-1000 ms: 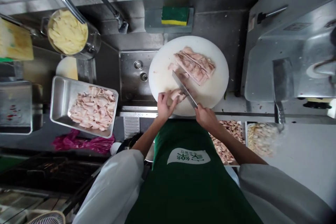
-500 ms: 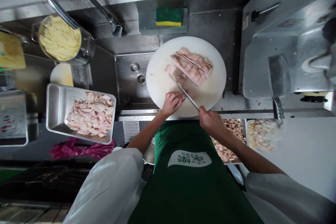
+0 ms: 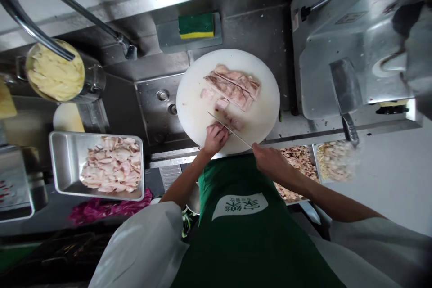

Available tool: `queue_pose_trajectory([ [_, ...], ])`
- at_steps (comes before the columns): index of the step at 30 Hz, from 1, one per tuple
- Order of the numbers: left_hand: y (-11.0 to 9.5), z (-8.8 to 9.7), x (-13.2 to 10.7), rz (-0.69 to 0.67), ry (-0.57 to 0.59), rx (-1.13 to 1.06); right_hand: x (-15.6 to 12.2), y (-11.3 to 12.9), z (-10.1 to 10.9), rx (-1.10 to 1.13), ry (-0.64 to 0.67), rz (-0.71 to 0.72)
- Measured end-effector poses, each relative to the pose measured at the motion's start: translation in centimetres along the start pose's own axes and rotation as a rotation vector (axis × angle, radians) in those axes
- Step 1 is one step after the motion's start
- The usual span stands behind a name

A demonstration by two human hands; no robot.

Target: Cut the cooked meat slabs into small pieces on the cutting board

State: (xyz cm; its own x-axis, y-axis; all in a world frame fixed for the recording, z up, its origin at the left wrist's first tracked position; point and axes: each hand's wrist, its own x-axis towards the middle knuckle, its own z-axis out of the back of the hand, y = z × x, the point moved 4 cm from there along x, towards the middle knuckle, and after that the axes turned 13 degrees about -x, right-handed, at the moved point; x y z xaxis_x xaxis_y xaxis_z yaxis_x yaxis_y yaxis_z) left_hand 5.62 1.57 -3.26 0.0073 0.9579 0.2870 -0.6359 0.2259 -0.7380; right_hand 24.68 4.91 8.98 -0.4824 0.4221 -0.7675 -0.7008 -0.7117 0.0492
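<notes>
On the round white cutting board lies a large slab of pale pink meat, scored by lengthwise cuts. Nearer to me are a few small cut meat pieces. My right hand grips a knife by its handle, which the fingers hide. The thin blade slants to the upper left across the board, close against the fingertips of my left hand. Those fingers are curled and pressed down on a piece of meat, mostly hidden beneath them at the board's near edge.
Left of the board are a sink, a metal tray of sliced meat and a pot of pale yellow slices. A faucet arches above. A sponge lies behind the board. Rightward are a slicing machine and a cleaver.
The camera view has turned and shifted a little. The blade now lies closer along the left fingertips, and the small meat pieces beside it sit farther apart. Both hands keep their holds.
</notes>
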Motion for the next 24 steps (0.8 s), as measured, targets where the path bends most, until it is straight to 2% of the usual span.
queue_pose_trajectory([
  [3, 0.2, -0.1, 0.0, 0.022, 0.016, -0.021, 3.4, 0.8, 0.5, 0.032, -0.050, 0.029],
  [7, 0.4, -0.2, -0.3, 0.018, 0.010, 0.005, 7.3, 1.2, 2.4, 0.066, -0.196, 0.063],
  [9, 0.3, -0.3, -0.4, 0.001, -0.003, 0.021, 7.0, 0.7, 2.9, 0.073, -0.211, 0.063],
  [11, 0.3, -0.4, -0.4, -0.009, -0.002, 0.042, 5.2, -0.1, 2.6, 0.070, -0.180, 0.040],
  [15, 0.2, -0.4, -0.3, -0.007, 0.003, 0.061, 0.6, -0.9, 0.8, 0.085, -0.103, 0.020],
  [17, 0.1, -0.4, -0.2, -0.012, 0.003, 0.058, -0.3, -0.5, 0.0, 0.103, -0.083, 0.029],
  [20, -0.1, -0.2, -0.1, -0.043, -0.006, 0.058, 1.5, 0.7, -0.3, 0.119, -0.068, 0.020],
  [24, -0.3, 0.7, -0.2, -0.059, -0.047, 0.035, 6.8, 2.2, 1.4, 0.161, -0.170, 0.025],
])
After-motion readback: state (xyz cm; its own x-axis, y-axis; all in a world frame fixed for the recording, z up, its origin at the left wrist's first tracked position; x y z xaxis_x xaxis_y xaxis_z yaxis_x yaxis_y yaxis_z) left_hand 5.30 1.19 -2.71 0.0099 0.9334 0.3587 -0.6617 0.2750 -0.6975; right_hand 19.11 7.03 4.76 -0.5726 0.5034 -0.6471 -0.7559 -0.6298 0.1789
